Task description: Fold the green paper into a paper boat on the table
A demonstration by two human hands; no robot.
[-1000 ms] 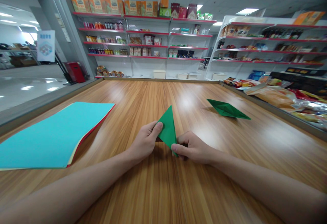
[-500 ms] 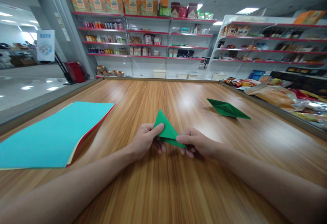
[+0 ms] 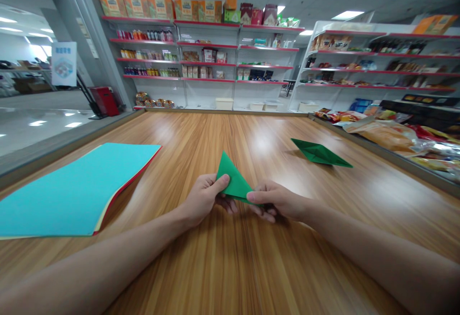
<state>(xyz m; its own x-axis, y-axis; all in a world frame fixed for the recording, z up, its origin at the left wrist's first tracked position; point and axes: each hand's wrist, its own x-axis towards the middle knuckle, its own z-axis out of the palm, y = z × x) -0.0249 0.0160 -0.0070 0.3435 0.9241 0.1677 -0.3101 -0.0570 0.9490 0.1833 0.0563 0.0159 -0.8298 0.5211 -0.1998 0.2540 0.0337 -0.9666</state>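
Note:
A bright green sheet of paper (image 3: 233,181), folded into a triangle, is held between my two hands just above the wooden table. My left hand (image 3: 206,195) pinches its left side, thumb on top and fingers underneath. My right hand (image 3: 275,200) pinches the lower right corner between thumb and fingers. One point of the triangle faces away from me. Part of the underside is hidden by my fingers. To the right, a darker green folded paper boat (image 3: 319,153) rests on the table, apart from both hands.
A stack of coloured paper (image 3: 82,185), turquoise on top with red and yellow edges below, lies at the left. Snack packages (image 3: 388,135) line the right side beyond the table rim. Shelves of goods (image 3: 208,44) stand behind the wooden table (image 3: 215,267).
The gap between the layers at the triangle's lower edge has narrowed, with the flap now nearly flush. Both hands keep their hold and have barely shifted.

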